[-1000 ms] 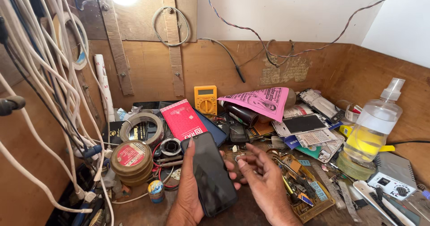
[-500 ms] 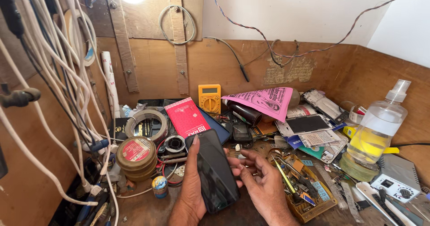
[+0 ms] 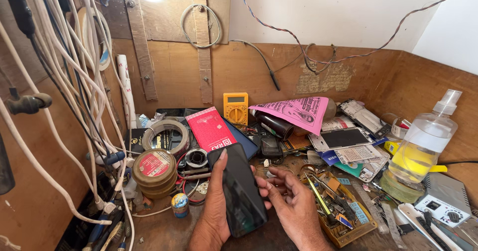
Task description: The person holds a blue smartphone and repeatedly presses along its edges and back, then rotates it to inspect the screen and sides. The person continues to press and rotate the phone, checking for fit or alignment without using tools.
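Left hand (image 3: pixel 215 208) is gripping the black phone (image 3: pixel 240 190) from beneath; right hand (image 3: pixel 294 201), fingers curled, is touching the phone's right edge; round tin (image 3: pixel 154 165) is lying left of the phone

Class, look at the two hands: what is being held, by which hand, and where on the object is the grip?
The left hand holds a dark phone from behind, fingers wrapping its long edges. The right hand holds nothing visible, fingertips near the phone's right edge.

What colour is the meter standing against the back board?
Yellow; the meter shows best in the head view.
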